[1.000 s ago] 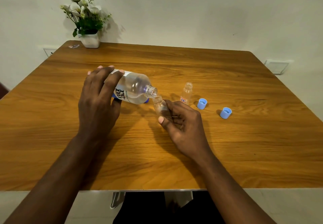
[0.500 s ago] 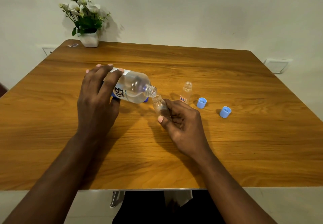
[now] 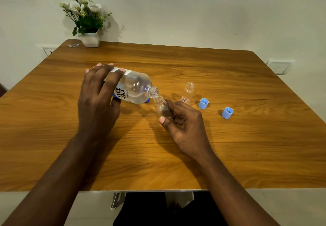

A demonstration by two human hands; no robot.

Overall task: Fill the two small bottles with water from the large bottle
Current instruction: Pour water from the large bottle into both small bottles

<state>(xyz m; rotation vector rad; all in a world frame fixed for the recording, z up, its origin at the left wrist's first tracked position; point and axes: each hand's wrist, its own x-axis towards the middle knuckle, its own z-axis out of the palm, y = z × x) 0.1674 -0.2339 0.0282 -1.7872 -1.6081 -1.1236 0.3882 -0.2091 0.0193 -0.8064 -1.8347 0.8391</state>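
My left hand [image 3: 98,98] grips the large clear bottle [image 3: 135,87], tipped nearly flat with its open mouth pointing right. That mouth sits just over the neck of a small clear bottle [image 3: 161,106], tilted and held in my right hand [image 3: 183,121]. Water inside the large bottle lies along its lower side. A second small bottle [image 3: 188,92] with a red-edged label stands upright and uncapped on the table, just right of my right hand.
Two light blue caps [image 3: 203,103] [image 3: 227,113] lie on the wooden table [image 3: 247,146] to the right of the bottles. A dark blue cap [image 3: 147,100] peeks out under the large bottle. A white flower pot [image 3: 90,38] stands at the far left corner.
Both hands and the two held bottles keep almost the same pose. The large bottle stays tipped over the small one; only the view has shifted slightly.
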